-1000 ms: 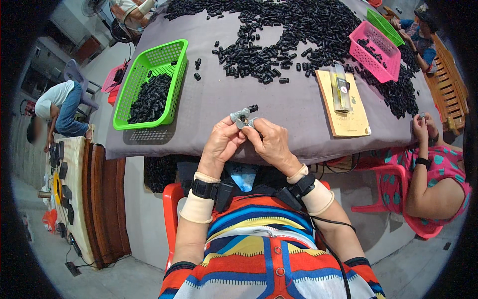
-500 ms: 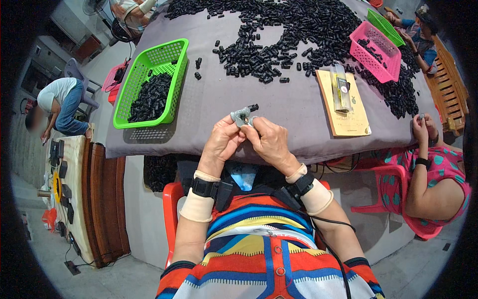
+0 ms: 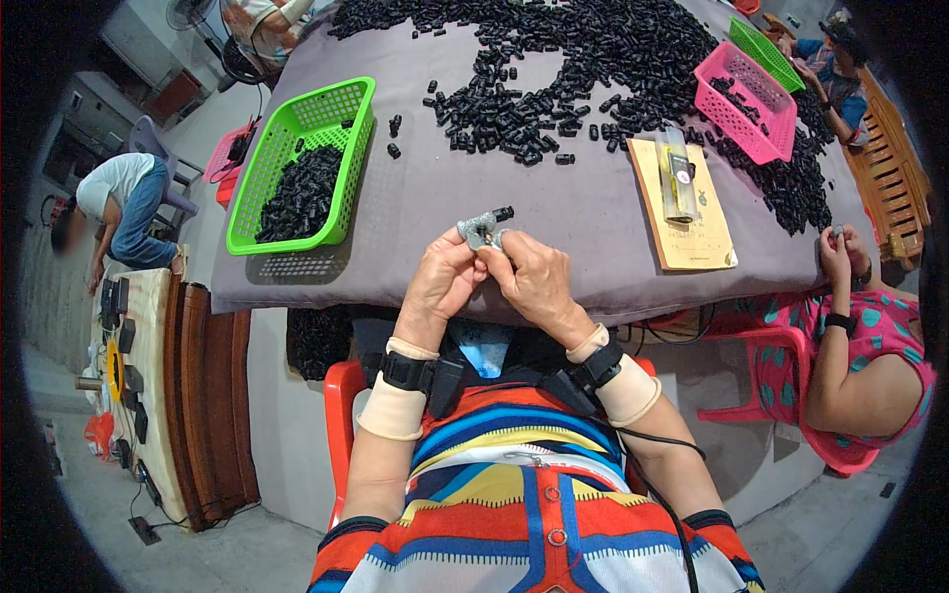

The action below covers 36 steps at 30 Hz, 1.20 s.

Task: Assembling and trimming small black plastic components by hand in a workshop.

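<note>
Head view: The left hand (image 3: pixel 442 282) and right hand (image 3: pixel 534 280) meet at the near table (image 3: pixel 593 247) edge, fingertips closed together around a small grey part (image 3: pixel 478 230). A short black piece (image 3: pixel 503 212) projects from the grey part at about 2 o'clock, pointing away from the body. The long axis of the pair runs from 8 o'clock to 2 o'clock. Both hands grip the grey part from below, at 6 o'clock of it; the left thumb sits at its 7 o'clock side, the right fingers at its 5 o'clock side. The black piece lies nearer the right hand. Whether either hand touches the black piece cannot be told.

The black heap (image 3: pixel 593 59) lies at 12 o'clock, well apart. The green basket (image 3: pixel 341 109), partly filled, lies at 10 o'clock, nearer the left hand. The pink basket (image 3: pixel 761 138) lies at 2 o'clock.
</note>
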Tool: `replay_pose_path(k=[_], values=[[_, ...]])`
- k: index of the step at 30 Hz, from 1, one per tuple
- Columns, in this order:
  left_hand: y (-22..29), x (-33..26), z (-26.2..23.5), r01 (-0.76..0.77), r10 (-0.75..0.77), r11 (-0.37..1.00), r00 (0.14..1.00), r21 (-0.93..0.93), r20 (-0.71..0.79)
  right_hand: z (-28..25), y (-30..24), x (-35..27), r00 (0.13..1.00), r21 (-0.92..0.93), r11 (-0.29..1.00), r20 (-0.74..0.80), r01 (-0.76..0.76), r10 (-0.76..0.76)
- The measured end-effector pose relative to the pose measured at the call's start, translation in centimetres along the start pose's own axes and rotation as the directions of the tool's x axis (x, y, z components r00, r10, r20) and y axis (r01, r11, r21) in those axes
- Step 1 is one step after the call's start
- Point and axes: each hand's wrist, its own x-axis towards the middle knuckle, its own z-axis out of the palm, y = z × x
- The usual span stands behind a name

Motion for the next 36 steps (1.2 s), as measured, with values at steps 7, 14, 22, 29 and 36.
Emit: replay_pose_path(k=[7,14,22,29,36], values=[[-0.08,0.0,0.35,0.005,-0.005,1.0,1.0,-0.004,-0.021,0.19,-0.12,-0.02,1.0,-0.002,1.0,-0.011,-0.018,0.018],[-0.03,0.06,0.0,0.013,-0.013,1.0,1.0,-0.025,-0.002,-0.31,0.13,0.01,1.0,0.047,0.999,-0.003,0.003,-0.003],[0.05,-0.13,0.08,0.012,-0.012,1.0,1.0,-0.009,-0.017,-0.5,0.06,0.0,1.0,0.049,0.999,0.013,0.017,-0.018],[0.14,-0.09,0.01,0.03,-0.03,0.999,1.0,-0.013,-0.005,-0.48,-0.07,0.03,1.0,0.026,0.999,0.002,0.027,-0.027],[0.26,-0.13,0.24,0.035,-0.034,0.999,0.999,-0.016,0.007,-0.18,-0.01,-0.05,1.0,0.016,1.0,-0.006,0.022,-0.022]])
